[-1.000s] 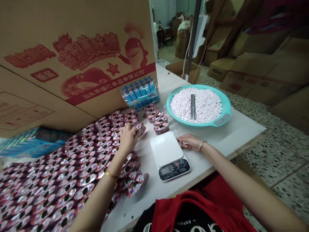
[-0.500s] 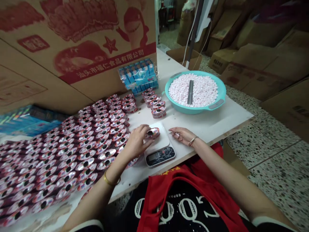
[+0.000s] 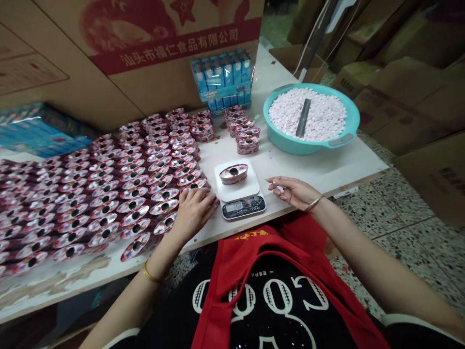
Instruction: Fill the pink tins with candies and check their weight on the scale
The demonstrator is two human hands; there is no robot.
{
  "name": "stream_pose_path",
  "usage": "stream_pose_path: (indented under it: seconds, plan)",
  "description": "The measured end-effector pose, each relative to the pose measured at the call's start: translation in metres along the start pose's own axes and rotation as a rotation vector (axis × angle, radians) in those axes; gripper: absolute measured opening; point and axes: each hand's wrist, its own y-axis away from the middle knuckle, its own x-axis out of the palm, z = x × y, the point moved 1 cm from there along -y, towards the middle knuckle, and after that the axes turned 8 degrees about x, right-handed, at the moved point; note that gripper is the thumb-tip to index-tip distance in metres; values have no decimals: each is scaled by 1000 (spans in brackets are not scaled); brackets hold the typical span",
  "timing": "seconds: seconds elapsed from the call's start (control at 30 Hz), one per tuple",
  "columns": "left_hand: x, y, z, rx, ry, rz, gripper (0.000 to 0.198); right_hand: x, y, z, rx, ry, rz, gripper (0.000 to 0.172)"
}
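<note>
A small oval, red-and-white printed container (image 3: 233, 173) with a dark round hole in its top stands on the white kitchen scale (image 3: 238, 192), untouched by either hand. Left of the scale, my left hand (image 3: 195, 209) is over the near end of the container rows (image 3: 134, 198); its fingers are bent downward and somewhat apart, with nothing visible in them. To the scale's right, my right hand (image 3: 292, 191) is turned partly upward above the table, its curled fingers around a few small white candies (image 3: 279, 188).
A turquoise basin (image 3: 290, 145) full of pale candies, with a grey trough-shaped scoop (image 3: 303, 118) on top, stands at the right. Behind are a short row of containers (image 3: 242, 128), wrapped blue boxes (image 3: 223, 80) and a large carton (image 3: 145, 29). More blue packs (image 3: 39, 128) lie at left.
My left hand has let go of the container on the scale and moved left to the rows. My right hand stays beside the scale with the candies. The camera view has tilted downward.
</note>
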Motion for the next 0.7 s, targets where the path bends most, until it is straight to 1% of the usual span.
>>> stream_pose_path:
  seconds: [0.1, 0.23, 0.3, 0.37, 0.47, 0.57, 0.63, 0.7]
  plan:
    - [-1, 9, 1, -10, -8, -26, 25, 17, 5, 10, -47, 137, 46, 11]
    - [-8, 27, 7, -32, -6, -67, 26, 44, 6, 33, -83, 390, 103, 14]
    - [-12, 33, 9, -52, 8, -111, 30, 61, 3, 46, -112, 528, 112, 10]
    - [-16, 35, 9, -73, 18, -163, 32, 78, -1, 58, -157, 670, 88, 4]
    - [-20, 30, 7, -66, 32, -229, 29, 105, -10, 70, -223, 975, 60, 7]
    - [-22, 24, 3, -38, 61, -258, 26, 126, -18, 71, -285, 1386, 30, 11]
    - [-21, 21, 3, -33, 86, -258, 25, 135, -22, 69, -308, 1631, -7, 12]
    - [-20, 20, 3, -31, 106, -251, 24, 141, -25, 67, -323, 1801, -32, 16]
